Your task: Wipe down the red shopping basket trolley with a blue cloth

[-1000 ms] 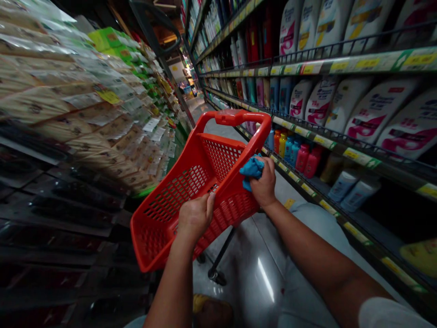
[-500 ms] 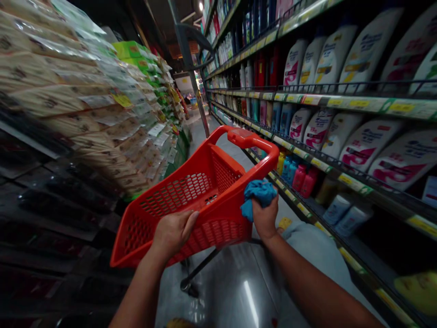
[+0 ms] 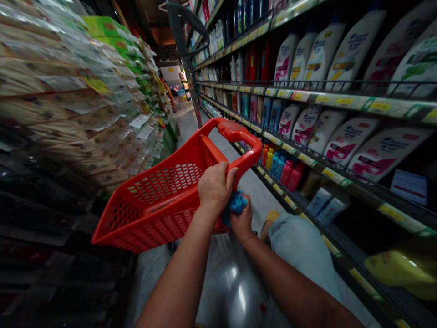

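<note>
A red plastic shopping cart (image 3: 164, 182) with perforated walls stands in front of me, its basket seen from above at a slant. My left hand (image 3: 215, 187) grips the top rim close to the handle (image 3: 244, 134), fingers curled over the edge and partly hidden inside. Just below it, my right hand (image 3: 242, 221) is closed around a crumpled blue cloth (image 3: 238, 202). The cloth presses against the outer side wall of the basket, partly covered by my hands.
Shelves (image 3: 307, 159) of shampoo bottles (image 3: 341, 152) run along the right. Stacked plastic-wrapped packs (image 3: 61, 109) line the left. A grey metal post (image 3: 187, 68) rises beyond the handle. Grey shiny floor (image 3: 218, 273) lies below, and my bent knee (image 3: 297, 246) is at right.
My left hand has slid along the rim toward the handle. The right hand with the blue cloth has moved lower and left on the side wall. The view has shifted slightly.
</note>
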{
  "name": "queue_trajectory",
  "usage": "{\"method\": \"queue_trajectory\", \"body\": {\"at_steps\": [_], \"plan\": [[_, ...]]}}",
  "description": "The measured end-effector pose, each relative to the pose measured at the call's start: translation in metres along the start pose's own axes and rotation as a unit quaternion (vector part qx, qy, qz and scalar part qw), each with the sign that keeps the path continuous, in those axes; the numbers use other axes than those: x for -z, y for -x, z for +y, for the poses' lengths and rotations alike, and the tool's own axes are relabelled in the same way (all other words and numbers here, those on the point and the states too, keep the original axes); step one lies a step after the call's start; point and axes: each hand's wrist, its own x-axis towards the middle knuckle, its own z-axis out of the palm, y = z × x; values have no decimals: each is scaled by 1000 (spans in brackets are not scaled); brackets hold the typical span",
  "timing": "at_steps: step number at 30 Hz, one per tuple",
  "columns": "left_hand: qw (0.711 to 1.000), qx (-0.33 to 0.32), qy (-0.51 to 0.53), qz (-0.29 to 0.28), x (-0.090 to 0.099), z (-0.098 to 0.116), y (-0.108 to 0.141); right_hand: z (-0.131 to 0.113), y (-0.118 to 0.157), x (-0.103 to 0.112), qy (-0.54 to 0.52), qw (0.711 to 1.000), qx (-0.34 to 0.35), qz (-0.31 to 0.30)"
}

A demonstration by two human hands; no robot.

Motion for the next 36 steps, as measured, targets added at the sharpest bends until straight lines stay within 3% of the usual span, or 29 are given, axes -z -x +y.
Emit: {"method": "queue_trajectory", "body": {"at_steps": [2,4,6,9,11,15,18,25,31,36], "plan": [[1000,3,-28,-11,-1,-5,1,24,31,1,36,997,-29,-63],[999,3,-38,-23,1,-12,-1,31,43,-1,55,992,-57,-95],[999,-3,-41,-27,4,-18,-3,24,35,-8,46,994,-50,-86],[999,-5,-43,-23,7,-26,-4,8,9,-19,18,998,17,-64],[999,0,-48,-19,10,-30,-3,7,6,-20,25,995,28,-89],[998,6,-52,-27,14,-39,-1,33,42,-10,74,980,-84,-166],[999,9,-45,-28,17,-45,0,41,60,-11,88,974,-133,-160],[999,30,-32,-16,19,-50,3,-19,6,-38,-53,996,-45,-62],[1000,15,-13,2,22,-56,13,-55,-18,-28,-102,991,-67,-45],[1000,16,-9,23,22,-58,22,-92,-51,-24,-91,994,-45,48]]}}
